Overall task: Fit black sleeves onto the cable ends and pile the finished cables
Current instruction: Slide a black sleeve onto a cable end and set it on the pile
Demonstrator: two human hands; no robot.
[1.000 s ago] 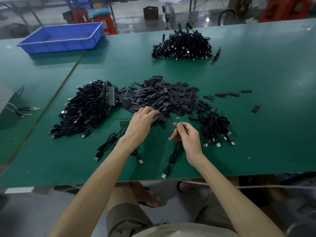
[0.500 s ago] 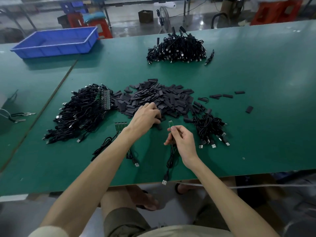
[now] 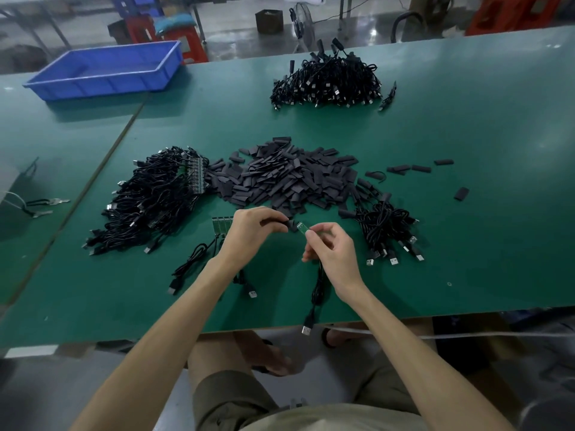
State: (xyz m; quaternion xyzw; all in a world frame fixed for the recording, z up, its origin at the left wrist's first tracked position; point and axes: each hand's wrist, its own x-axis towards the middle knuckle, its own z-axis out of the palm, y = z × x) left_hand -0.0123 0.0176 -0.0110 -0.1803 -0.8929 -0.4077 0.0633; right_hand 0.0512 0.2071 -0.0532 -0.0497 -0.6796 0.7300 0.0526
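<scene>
My left hand (image 3: 249,231) pinches a black sleeve (image 3: 291,226) just in front of the heap of loose black sleeves (image 3: 289,178). My right hand (image 3: 331,253) pinches a cable (image 3: 317,290) by its small green board end (image 3: 301,228), which meets the sleeve's mouth. The cable hangs down over the table's near edge. A tangle of bare cables (image 3: 149,197) lies to the left. A small group of cables (image 3: 385,225) lies to the right. A big pile of cables (image 3: 326,82) sits far across the green table (image 3: 466,135).
A blue plastic tray (image 3: 105,70) stands at the back left. Two loose cables with a green board strip (image 3: 222,223) lie under my left forearm. Stray sleeves (image 3: 460,193) dot the right side. Pliers (image 3: 46,206) rest on the left table.
My left hand lifted a sleeve out of the heap and brought it to the cable's board end. My right hand tilted that end toward the left hand.
</scene>
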